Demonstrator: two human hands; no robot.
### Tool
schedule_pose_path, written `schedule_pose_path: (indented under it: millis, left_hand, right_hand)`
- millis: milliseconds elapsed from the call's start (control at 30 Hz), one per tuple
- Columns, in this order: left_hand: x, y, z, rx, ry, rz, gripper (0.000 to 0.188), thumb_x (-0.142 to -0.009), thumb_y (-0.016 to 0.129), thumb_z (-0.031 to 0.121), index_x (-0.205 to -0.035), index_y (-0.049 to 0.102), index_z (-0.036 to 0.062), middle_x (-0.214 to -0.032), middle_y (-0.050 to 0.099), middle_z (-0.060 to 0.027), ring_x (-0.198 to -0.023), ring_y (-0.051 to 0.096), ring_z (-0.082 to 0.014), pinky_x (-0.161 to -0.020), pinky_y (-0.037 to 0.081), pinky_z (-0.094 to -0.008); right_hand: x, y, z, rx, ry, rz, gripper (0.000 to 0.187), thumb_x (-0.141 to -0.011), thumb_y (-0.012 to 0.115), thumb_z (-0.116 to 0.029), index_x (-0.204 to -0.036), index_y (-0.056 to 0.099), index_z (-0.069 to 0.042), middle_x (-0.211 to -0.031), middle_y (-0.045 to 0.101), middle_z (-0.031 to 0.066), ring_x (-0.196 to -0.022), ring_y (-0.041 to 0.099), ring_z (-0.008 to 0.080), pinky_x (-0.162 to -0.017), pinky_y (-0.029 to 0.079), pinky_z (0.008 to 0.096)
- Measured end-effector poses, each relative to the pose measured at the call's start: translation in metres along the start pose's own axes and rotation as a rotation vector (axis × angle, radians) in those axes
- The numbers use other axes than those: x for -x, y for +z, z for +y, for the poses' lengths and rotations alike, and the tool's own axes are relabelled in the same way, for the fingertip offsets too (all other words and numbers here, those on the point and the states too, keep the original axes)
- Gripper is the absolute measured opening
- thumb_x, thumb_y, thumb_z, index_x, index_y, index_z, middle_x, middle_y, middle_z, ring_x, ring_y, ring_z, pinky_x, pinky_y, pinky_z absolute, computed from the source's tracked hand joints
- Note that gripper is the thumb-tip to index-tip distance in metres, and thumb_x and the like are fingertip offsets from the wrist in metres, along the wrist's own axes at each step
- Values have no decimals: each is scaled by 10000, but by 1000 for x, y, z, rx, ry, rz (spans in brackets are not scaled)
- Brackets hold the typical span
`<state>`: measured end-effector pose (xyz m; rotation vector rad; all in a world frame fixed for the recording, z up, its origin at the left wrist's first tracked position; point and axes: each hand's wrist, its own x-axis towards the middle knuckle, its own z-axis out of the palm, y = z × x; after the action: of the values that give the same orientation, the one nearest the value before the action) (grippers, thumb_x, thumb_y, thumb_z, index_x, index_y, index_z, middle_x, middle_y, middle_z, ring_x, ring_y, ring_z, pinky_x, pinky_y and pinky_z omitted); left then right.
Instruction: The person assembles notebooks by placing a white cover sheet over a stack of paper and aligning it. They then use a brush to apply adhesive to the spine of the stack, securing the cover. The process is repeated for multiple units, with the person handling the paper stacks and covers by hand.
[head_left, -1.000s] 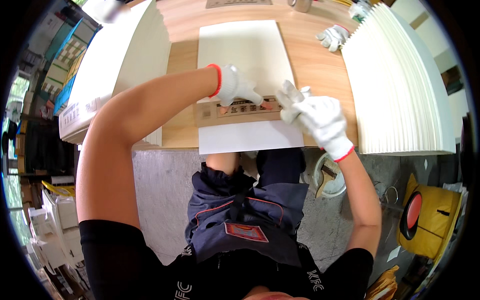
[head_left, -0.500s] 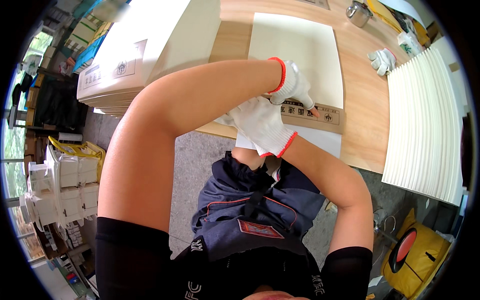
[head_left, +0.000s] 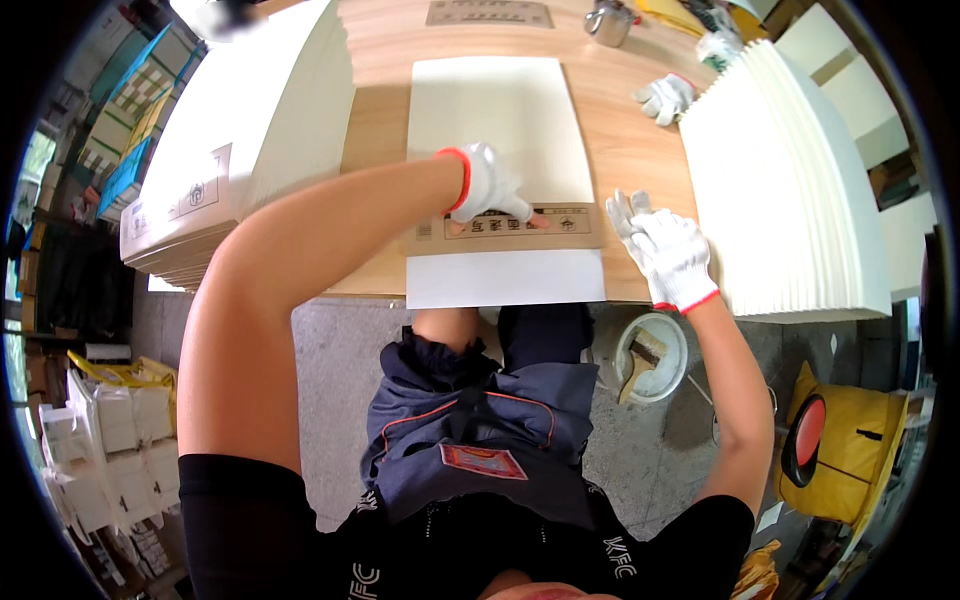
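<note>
A cream sheet or pad [head_left: 495,120] lies on the table in front of me. Across its near end runs a brown printed strip [head_left: 560,240], and a white flap [head_left: 505,280] sticks out beyond it at the table edge. My left hand [head_left: 490,187], in a white knitted glove with a red cuff and bare fingertips, presses on the strip with its thumb and fingers apart. To the right of the pad, my right hand [head_left: 668,252], gloved alike, hovers or rests close to the white stack. Its fingers stretch out and nothing shows in them.
Tall stacks stand on both sides: brown-ended pads [head_left: 215,185] left, white sheets [head_left: 790,190] right. A spare glove [head_left: 666,98] and a metal pot [head_left: 608,22] lie further back. Below the table edge is a white bucket [head_left: 672,372] with a brush [head_left: 640,362].
My right hand has moved away from beside the left hand, rightward toward the white stack. The left hand stays on the brown strip. The whole view has shifted to the right.
</note>
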<state>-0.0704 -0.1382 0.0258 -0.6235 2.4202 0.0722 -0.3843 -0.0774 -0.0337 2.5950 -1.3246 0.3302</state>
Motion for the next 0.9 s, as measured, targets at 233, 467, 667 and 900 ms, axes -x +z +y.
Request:
schedule_pose_path:
  millis: [233,467,667,900]
  left_hand:
    - [3,76,85,60,-214,857,565,-779,635,38,-1306,584,234,-1298,581,-86,-1155,583,-304,-908,543,-414]
    - [57,111,162,3279,-443,1262,411,-1070,364,345,-1329,394,28,-1430,445,-175,-1310,458,-420,-1082,400,-574]
    - [45,83,140,3238,-685,1493,343,-1056,376,303,-1323,391,88,-1472,387,-184,-1368,370,-445,-1103,351,-582]
    - [15,119,119,3071,-500,1576,300,-978,530,237,-1195,474,37,-1303,487,-191,-1217,517,-385,-1009,503,-561]
  right_hand:
    - [-53,-57,-53,139,48,-404,441,-892,636,-250,-1322,552,-204,-1235,578,29,-1118,580,220,-982,463,403]
    - [-17,26,-39,-153,-279,-66,511,-793,603,-17,-1288,603,-147,-1279,586,82,-1155,579,301,-981,498,413]
    - [-8,28,-33,-116,-276,1,539,-824,510,-4,-1314,603,-210,-1296,584,50,-1188,575,260,-1100,411,417]
    - [-14,15,-43,-205,-242,37,545,-806,580,-34,-1324,602,-205,-1267,619,50,-1191,571,291,-1015,470,404]
